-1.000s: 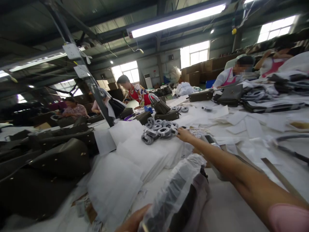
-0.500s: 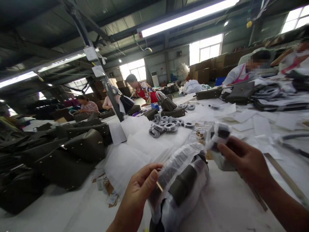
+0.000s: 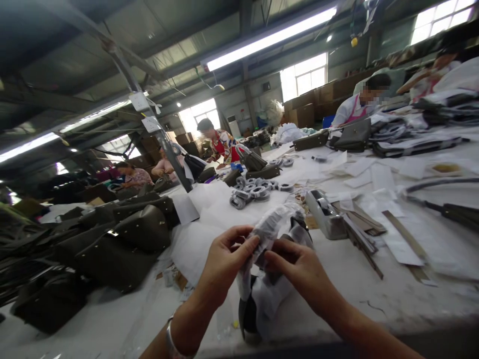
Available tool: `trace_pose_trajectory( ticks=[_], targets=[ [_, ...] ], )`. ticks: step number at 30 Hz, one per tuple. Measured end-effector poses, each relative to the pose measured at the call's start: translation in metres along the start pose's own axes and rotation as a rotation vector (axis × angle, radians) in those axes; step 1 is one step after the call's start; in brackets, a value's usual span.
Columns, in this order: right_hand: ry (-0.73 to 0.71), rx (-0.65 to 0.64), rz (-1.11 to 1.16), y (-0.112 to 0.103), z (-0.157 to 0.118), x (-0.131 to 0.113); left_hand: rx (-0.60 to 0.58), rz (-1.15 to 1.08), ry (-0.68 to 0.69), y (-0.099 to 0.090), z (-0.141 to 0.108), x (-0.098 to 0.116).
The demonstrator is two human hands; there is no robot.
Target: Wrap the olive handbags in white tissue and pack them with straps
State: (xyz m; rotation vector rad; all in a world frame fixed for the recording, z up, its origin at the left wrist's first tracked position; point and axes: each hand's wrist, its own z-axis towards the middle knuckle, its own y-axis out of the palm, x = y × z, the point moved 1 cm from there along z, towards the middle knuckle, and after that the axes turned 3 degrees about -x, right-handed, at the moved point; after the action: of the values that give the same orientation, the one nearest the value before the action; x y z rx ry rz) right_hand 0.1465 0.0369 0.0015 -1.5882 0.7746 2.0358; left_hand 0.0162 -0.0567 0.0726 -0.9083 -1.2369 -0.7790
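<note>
The left hand (image 3: pixel 230 259) pinches the clear, crinkled plastic wrapping (image 3: pixel 275 222) on a dark olive bag (image 3: pixel 252 309) at the white table's near edge (image 3: pixel 318 319); the right hand (image 3: pixel 299 264) curls its fingers against the same wrapping. Beyond lie wrapped grey ring-shaped coils (image 3: pixel 258 191); a grey tape dispenser (image 3: pixel 327 217) sits to the right.

Bags (image 3: pixel 123 244) at left seen as dark olive, studs gold-toned. Wrapped rings (image 3: pixel 258 191) read as grey. Sheets (image 3: pixel 209 209) and wrap (image 3: pixel 273 224) seen as translucent white. Tape dispenser (image 3: pixel 329 219) rendered grey, flat strips (image 3: pixel 404 234) brownish grey. Red apron (image 3: pixel 219 148) worn over a multicoloured patterned shirt (image 3: pixel 227 138); pink apron (image 3: pixel 355 113) over a white shirt (image 3: pixel 342 112). Bracelet (image 3: pixel 171 339) silver-coloured. Cartons (image 3: pixel 302 115) brown. Hanging fitting (image 3: pixel 354 42) yellow.
</note>
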Motion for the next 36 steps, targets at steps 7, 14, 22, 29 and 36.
trace_pose_trajectory(
  ticks=[7, 14, 22, 29, 36],
  targets=[
    [-0.164, -0.127, -0.003, 0.009, 0.004, -0.013, -0.061, 0.110, 0.015, -0.007, 0.003, 0.002],
    [-0.493, -0.020, -0.472, 0.001, 0.022, -0.015, -0.037, 0.440, 0.087, -0.011, 0.012, -0.001],
    [-0.294, 0.351, -0.963, -0.147, 0.014, 0.013, 0.111, -0.014, -0.134, -0.011, 0.022, -0.013],
    [0.277, 0.777, -1.270, -0.338, -0.003, 0.052, 0.248, -0.138, -0.003, 0.003, 0.040, -0.002],
    [0.373, 0.818, -1.276, -0.376, -0.009, 0.082, 0.222, -0.070, -0.071, -0.001, 0.033, -0.032]
  ],
)
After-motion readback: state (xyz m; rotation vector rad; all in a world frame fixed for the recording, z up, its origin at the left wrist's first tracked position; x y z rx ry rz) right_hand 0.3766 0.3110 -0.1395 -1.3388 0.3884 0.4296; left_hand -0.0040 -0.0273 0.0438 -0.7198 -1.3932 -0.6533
